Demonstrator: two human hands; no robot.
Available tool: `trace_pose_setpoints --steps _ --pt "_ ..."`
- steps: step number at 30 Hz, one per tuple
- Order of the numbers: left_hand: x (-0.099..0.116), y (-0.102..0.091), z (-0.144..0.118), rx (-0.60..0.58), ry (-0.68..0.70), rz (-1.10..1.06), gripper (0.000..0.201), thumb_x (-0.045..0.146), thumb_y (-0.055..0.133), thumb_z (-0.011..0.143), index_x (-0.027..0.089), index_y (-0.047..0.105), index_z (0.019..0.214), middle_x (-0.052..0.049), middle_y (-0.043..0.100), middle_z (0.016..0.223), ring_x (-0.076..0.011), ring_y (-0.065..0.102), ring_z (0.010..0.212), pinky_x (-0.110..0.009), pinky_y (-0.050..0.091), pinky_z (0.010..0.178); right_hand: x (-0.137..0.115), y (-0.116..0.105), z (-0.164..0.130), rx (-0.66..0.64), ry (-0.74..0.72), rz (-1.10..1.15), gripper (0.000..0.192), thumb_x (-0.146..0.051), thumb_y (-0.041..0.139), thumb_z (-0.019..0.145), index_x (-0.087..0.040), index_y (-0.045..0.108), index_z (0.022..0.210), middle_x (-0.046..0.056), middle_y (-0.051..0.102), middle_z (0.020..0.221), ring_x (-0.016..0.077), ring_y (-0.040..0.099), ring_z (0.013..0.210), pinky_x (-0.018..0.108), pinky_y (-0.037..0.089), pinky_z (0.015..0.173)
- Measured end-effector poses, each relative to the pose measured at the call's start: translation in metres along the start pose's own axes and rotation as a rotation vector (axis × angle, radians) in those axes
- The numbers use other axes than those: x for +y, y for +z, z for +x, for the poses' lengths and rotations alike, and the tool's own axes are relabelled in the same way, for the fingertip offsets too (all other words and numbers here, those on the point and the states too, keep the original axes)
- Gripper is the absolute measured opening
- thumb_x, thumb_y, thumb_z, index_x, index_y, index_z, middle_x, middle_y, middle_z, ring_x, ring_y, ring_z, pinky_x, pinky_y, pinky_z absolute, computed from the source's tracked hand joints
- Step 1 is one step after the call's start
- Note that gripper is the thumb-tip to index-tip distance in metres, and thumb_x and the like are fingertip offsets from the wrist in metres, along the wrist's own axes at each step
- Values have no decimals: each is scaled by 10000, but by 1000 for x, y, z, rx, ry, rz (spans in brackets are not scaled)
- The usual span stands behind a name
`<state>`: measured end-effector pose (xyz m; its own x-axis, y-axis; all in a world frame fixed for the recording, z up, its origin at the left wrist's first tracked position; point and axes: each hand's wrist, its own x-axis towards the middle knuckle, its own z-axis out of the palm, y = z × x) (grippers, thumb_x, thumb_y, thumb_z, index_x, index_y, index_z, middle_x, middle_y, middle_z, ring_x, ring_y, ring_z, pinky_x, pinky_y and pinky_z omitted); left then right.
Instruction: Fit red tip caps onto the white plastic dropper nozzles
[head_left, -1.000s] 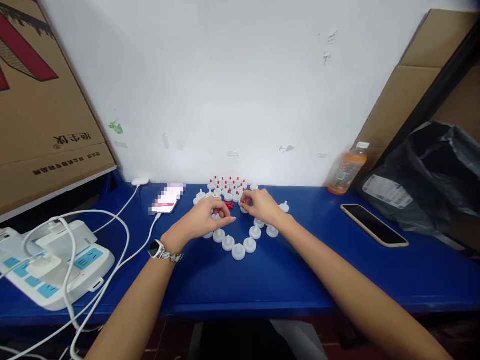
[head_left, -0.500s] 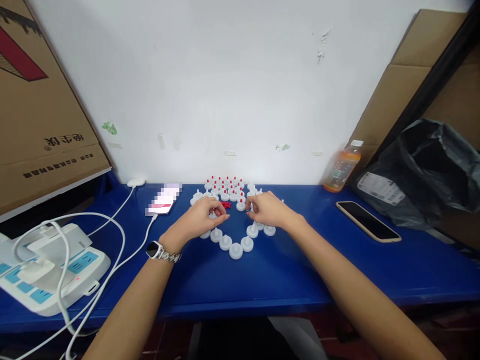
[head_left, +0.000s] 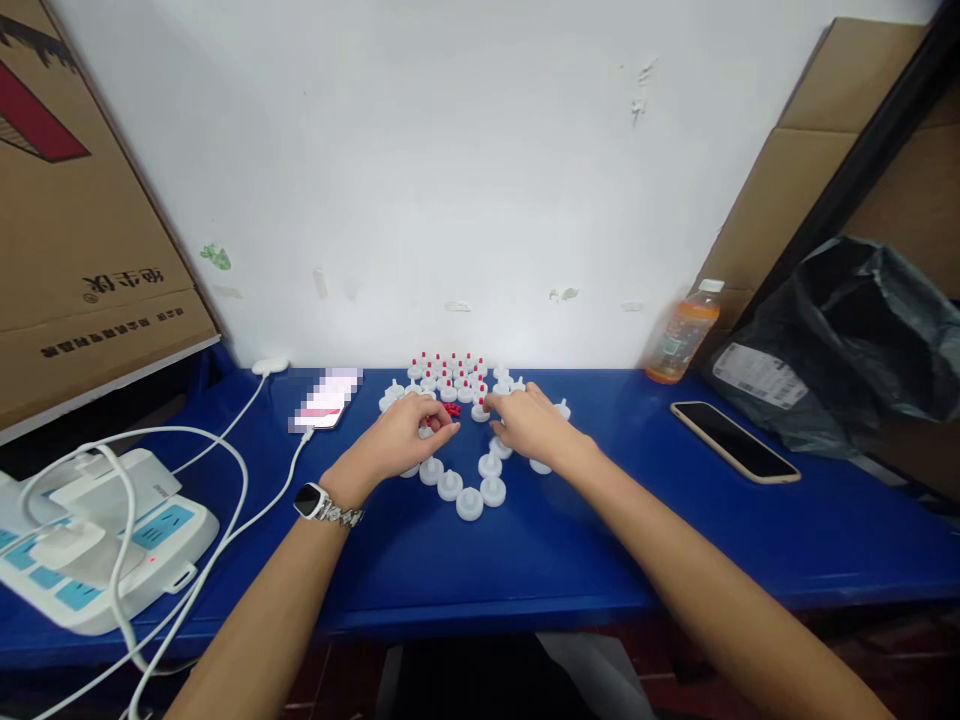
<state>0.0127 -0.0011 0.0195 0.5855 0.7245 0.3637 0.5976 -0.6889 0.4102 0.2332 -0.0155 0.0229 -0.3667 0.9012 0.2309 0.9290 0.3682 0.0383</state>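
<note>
My left hand point(head_left: 409, 432) rests over the left side of a group of white caps with narrow spouts. Its fingers are curled towards the thumb; whatever they hold is too small to make out. A small pile of red tips point(head_left: 451, 410) lies just beyond its fingers. My right hand point(head_left: 531, 425) has a fingertip at the side of a white cap with a red tip point(head_left: 480, 412), thumb lower and apart. Several red-tipped caps point(head_left: 448, 392) stand in rows near the wall. Plain white caps point(head_left: 469, 504) form a curve towards me, some hidden under both hands.
A power strip point(head_left: 169, 530) with looping white cables and a charging phone point(head_left: 330, 400) are at left. To the right are an orange drink bottle point(head_left: 684, 335), another phone point(head_left: 735, 442) and a dark plastic bag point(head_left: 840, 330). Cardboard boxes point(head_left: 97, 220) flank the blue table point(head_left: 525, 560).
My right hand has shifted slightly left to the red-tipped cap. Plain caps near its thumb have slid left towards the curve. My left hand has stayed nearly still.
</note>
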Motion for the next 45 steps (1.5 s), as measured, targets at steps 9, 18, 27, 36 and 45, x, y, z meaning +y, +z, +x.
trace_pose_setpoints --steps 9,18,27,36,45 --pt "3 4 1 53 32 27 368 517 555 907 219 625 1113 -55 668 966 -238 580 898 -380 458 824 -29 15 24 339 108 697 163 -291 488 938 -221 607 1024 -40 630 584 154 584 554 255 368 612" --pt "-13 -8 -4 98 -97 71 373 518 362 995 222 589 1002 -36 623 788 -232 583 798 -337 414 708 -10 15 47 149 -98 93 157 -269 590 879 -186 719 851 120 701 938 298 528 1028 425 291 883" --pt "-18 -1 -3 83 -129 40 361 475 231 1029 224 429 860 -26 554 777 -207 540 739 -338 407 681 -15 23 59 17 -157 -58 193 -284 574 892 -181 735 917 142 685 1043 325 473 1074 444 259 888" --pt "-28 6 -3 69 -90 18 272 479 447 955 208 456 981 -65 606 908 -228 585 838 -367 462 750 -13 25 57 41 -159 -26 200 -315 589 831 -154 707 842 148 697 980 322 488 1044 448 270 906" --pt "-26 7 -2 68 -80 37 232 428 391 977 207 461 977 -62 601 896 -223 592 829 -365 458 745 -8 18 34 235 -90 511 93 -238 553 840 -183 627 823 30 693 805 184 587 807 351 384 832"
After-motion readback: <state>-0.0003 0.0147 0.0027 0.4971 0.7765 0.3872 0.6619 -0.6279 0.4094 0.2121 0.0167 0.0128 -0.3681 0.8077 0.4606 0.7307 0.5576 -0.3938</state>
